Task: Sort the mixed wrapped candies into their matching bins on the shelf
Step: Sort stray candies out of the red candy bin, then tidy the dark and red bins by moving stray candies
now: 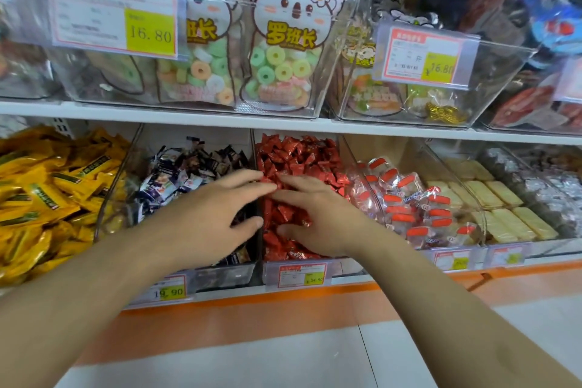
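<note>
Both hands reach into the lower shelf, meeting over the clear bin of red wrapped candies (296, 164). The left hand (208, 211) lies across the divider (256, 198) between that bin and the bin of dark mixed candies (189, 173) to its left; its fingers are straight and loosely spread, the tips touching the red heap, the thumb low near the divider. The right hand (315, 214) rests palm down on the red candies, fingers extended toward the left and lightly spread. Whether either hand pinches a piece beneath it cannot be told.

The deciding relation, as I judge it: the red heap lies directly under and ahead of both sets of fingertips, while the dark-wrapper bin sits under the left wrist. Any stray found among the reds would go leftward, so the left hand is the nearer one. The candies are small and lie every which way, with no shared long axis.

Along the lower shelf's front edge hang price tags (302, 274).
</note>
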### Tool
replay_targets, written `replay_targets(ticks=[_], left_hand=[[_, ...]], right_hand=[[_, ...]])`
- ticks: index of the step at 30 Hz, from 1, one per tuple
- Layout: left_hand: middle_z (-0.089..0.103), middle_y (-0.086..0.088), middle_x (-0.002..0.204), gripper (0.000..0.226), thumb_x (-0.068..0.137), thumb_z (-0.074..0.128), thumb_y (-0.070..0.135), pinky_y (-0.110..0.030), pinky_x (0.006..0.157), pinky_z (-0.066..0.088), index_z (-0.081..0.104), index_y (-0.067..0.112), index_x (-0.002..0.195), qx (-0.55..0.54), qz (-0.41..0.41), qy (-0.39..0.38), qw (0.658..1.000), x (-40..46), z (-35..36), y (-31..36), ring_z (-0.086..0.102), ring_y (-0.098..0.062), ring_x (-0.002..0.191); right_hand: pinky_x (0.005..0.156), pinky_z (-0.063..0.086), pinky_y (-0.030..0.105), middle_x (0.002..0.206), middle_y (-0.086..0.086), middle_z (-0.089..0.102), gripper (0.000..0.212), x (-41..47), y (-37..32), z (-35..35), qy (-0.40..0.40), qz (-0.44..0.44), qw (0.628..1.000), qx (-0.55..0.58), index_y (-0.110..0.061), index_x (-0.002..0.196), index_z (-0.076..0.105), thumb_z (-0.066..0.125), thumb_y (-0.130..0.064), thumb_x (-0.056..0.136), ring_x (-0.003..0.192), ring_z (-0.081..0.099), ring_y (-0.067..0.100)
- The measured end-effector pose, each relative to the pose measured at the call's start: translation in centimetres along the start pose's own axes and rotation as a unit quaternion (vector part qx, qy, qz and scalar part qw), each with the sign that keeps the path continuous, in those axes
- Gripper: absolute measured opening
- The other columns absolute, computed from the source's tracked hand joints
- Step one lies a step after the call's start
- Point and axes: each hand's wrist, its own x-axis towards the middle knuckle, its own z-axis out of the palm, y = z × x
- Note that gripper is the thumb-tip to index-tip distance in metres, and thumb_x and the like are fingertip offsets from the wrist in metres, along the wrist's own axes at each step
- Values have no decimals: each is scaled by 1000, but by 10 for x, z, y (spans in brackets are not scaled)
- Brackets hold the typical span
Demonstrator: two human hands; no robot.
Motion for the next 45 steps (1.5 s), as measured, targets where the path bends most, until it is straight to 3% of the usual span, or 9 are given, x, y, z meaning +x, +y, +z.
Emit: replay_targets(ticks=[5,11,16,19,22,26,32,40,45], left_hand=[[-6,39,162,61,94,56,64,-32,121,31,34,58,151,14,-5,-61,998,8,-1,0,21,0,152],[0,43,160,75,88,64,65,-27,117,30,27,59,153,-3,-15,-57,998,13,-3,-2,25,2,148],[-10,38,162,97,83,68,67,-32,119,31,8,53,158,-6,-40,-41,998,14,-1,-2,23,-3,151],[-12,32,165,105,82,67,68,-33,122,27,3,44,162,7,-53,-35,998,14,0,-2,19,-7,154],[-9,30,166,108,82,69,67,-31,123,21,3,41,163,7,-60,-33,998,15,1,-1,14,-6,155],[-6,32,165,109,80,71,68,-30,123,21,5,43,163,2,-71,-33,997,17,0,0,13,-4,154],[-12,34,163,109,79,64,77,-28,121,21,1,46,162,15,-49,-52,997,15,-3,-8,15,-3,154],[-14,34,163,108,78,60,81,-28,121,22,-1,48,160,23,-40,-61,997,16,-4,-12,17,-4,154],[-14,35,163,108,77,60,82,-27,120,24,-1,49,160,17,-35,-57,998,15,-2,-14,19,-3,153]], right_hand=[[117,38,45,153,-17,47,32,0,16,-8,-28,42,996,-69,-39,124,72,72,-43,92,145,31,10],[104,51,36,140,-17,60,26,-18,28,-21,-45,91,988,-120,-38,114,77,70,-24,93,128,55,14],[113,43,30,148,-13,55,33,-23,27,-31,-51,91,990,-91,-36,114,78,72,-14,89,134,52,14],[111,35,19,144,-11,58,32,-24,26,-33,7,75,995,-65,-32,115,78,73,-15,88,133,53,11],[117,30,21,146,-10,56,45,-13,10,-22,62,35,997,-30,-25,137,64,72,-25,92,138,47,11],[124,20,27,163,-12,36,62,4,-10,-1,-7,1,1000,29,-34,155,43,66,-35,98,151,27,8],[120,35,41,162,-19,33,46,-2,12,-2,-74,41,996,-42,-44,137,61,66,-55,93,148,32,10],[113,43,39,154,-16,45,25,-18,20,-15,-54,83,993,-69,-40,120,73,68,-36,96,141,40,7],[107,45,29,145,-10,53,23,-21,19,-26,-41,102,990,-83,-33,115,77,69,-25,95,131,51,13]])
